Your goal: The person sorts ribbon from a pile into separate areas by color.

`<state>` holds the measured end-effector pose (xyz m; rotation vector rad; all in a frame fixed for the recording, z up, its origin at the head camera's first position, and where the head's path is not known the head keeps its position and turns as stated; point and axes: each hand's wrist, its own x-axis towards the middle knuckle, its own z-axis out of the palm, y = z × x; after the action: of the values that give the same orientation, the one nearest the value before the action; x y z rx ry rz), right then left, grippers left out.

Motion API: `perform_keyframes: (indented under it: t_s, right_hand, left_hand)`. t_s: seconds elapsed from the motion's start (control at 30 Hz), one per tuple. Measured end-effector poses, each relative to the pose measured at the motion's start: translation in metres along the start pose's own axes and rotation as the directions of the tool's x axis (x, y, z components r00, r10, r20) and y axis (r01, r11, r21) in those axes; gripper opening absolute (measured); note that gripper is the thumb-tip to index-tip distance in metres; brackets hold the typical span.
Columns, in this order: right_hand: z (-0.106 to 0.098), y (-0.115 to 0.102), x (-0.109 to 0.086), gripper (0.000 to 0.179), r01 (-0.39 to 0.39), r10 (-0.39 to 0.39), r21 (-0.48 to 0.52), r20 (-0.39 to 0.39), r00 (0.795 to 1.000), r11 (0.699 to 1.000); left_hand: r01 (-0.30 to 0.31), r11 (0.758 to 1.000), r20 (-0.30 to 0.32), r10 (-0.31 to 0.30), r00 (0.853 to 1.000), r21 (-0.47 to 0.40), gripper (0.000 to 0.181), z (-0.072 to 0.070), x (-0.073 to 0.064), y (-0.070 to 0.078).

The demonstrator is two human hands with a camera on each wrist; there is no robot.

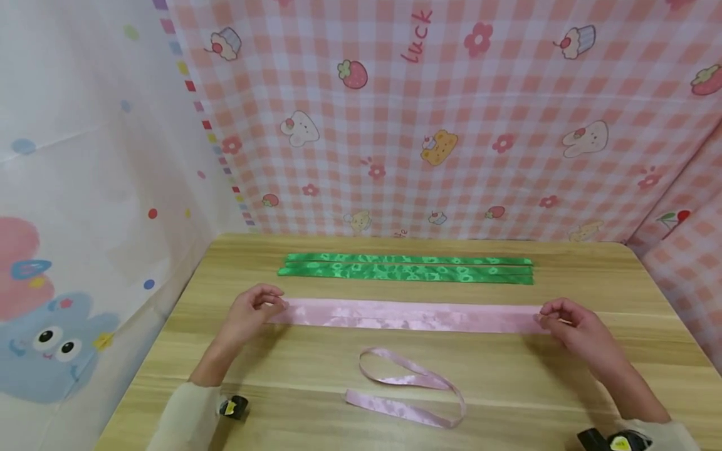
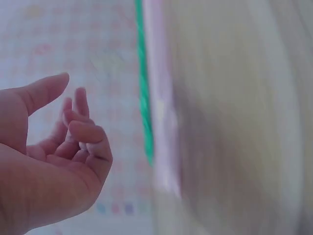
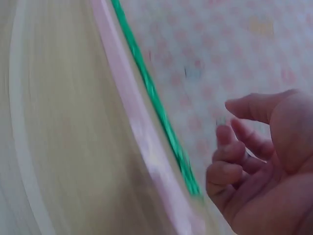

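Note:
Pink satin ribbon strips (image 1: 406,315) lie side by side across the table, forming one wide band. My left hand (image 1: 254,313) is over the band's left end in the head view. In the left wrist view, that hand (image 2: 63,152) has its thumb apart from loosely bent fingers, nothing between them. At the right end hovers my right hand (image 1: 578,329); the right wrist view shows this hand (image 3: 259,161) likewise with a gap between thumb and loosely bent fingers. Closer to me lies a loose pink ribbon (image 1: 395,406), looped and twisted.
Green ribbon strips (image 1: 406,269) lie in parallel behind the pink band. The wooden table (image 1: 293,376) ends at a pink checked cloth (image 1: 395,125) at the back. To the left hangs a white printed cloth (image 1: 101,188).

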<state>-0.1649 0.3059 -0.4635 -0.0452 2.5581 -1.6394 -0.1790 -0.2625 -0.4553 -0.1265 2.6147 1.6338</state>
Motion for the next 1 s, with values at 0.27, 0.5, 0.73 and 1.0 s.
perform_keyframes:
  t_s: [0.27,0.5,0.73,1.0]
  right_hand:
    - [0.062,-0.034,0.001,0.014,0.123,-0.14,0.075,0.294,0.946,0.99]
    - [0.114,-0.042,0.006,0.008,0.227,-0.23,0.061,0.45,0.863,0.972]
    - [0.149,-0.047,0.005,0.01,0.215,-0.221,0.067,0.485,0.846,0.974]
    - [0.167,-0.051,0.007,0.028,0.184,-0.133,-0.065,0.471,0.872,0.981]
  left_hand:
    - [-0.071,0.995,0.216,0.083,0.973,-0.066,0.025,0.042,-0.013,0.032]
    - [-0.115,0.991,0.386,0.134,0.913,-0.071,0.023,0.081,-0.013,0.034]
    - [-0.125,0.992,0.483,0.121,0.867,-0.024,0.023,0.106,-0.015,0.038]
    - [-0.234,0.96,0.528,0.121,0.841,0.153,0.028,0.12,-0.021,0.037]
